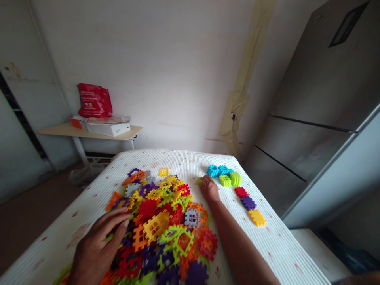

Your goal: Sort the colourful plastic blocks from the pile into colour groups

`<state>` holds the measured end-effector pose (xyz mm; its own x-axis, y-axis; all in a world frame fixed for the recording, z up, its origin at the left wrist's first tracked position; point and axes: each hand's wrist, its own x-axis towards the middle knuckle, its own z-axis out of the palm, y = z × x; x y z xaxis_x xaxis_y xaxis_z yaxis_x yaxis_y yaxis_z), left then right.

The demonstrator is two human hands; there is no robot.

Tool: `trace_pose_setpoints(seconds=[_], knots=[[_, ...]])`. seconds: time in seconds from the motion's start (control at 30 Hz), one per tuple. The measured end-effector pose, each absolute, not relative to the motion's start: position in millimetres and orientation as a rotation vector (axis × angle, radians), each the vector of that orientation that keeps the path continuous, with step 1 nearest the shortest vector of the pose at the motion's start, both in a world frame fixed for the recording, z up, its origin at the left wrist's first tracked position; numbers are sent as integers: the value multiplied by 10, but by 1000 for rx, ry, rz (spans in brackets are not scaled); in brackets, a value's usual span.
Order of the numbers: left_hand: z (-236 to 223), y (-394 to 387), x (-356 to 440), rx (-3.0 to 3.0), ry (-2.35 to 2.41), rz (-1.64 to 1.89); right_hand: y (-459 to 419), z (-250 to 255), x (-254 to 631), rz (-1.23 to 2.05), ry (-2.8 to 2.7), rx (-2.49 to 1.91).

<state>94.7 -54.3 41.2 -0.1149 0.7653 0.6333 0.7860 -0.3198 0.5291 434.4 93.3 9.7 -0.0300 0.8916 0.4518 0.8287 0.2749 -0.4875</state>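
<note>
Nearest, the left hand lies flat with fingers loosely spread on the near left edge of a heap of plastic tiles, flat toothed squares and a few triangles in red, orange, yellow, green, purple and grey, piled across the middle of the table. Farther on, the right hand reaches past the heap and touches a small green piece; whether its fingers pinch it I cannot tell. To its right stand sorted stacks, blue, green, red, purple and yellow, on the white ribbed cloth; beyond are a pale wall, a shelf with a red bag far left, and a grey fridge right.
</note>
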Motion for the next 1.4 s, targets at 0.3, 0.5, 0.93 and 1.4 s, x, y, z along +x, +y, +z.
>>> trace_pose_setpoints(seconds=[0.3,0.5,0.93,1.4], knots=[[453,-563,974,-2100,-1730,-1429,711,376,4208,932,-2018,-1098],[392,-532,986,-2139,-1711,-1415,630,405,4032,1130,-2146,-1101],[381,-548,1017,-2151,-1668,-1412,593,395,3883,836,-2203,-1128],[367,-535,1012,-2142,-1700,-1361,653,396,3931,1183,-1978,-1098]])
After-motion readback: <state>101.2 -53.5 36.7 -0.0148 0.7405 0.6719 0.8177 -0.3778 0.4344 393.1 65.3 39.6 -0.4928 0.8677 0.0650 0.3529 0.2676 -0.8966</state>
